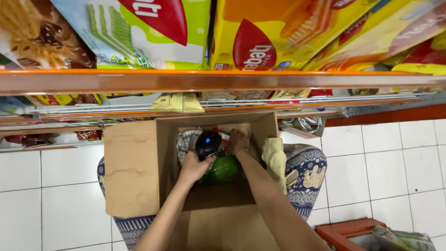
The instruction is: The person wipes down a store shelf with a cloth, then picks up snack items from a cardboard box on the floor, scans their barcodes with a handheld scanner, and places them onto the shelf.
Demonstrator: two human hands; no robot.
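two hands work inside the cardboard box: left hand has its grip wrapped around a black scanner, right hand lies just beyond, pressing packets, grip unclear.

The scene is evenly and brightly lit from above, with soft glare seen on the white floor tiles. The inside of the cardboard box is shadowed. The nearest shelf edge is blurred, and wide-angle bending is noticed at the borders
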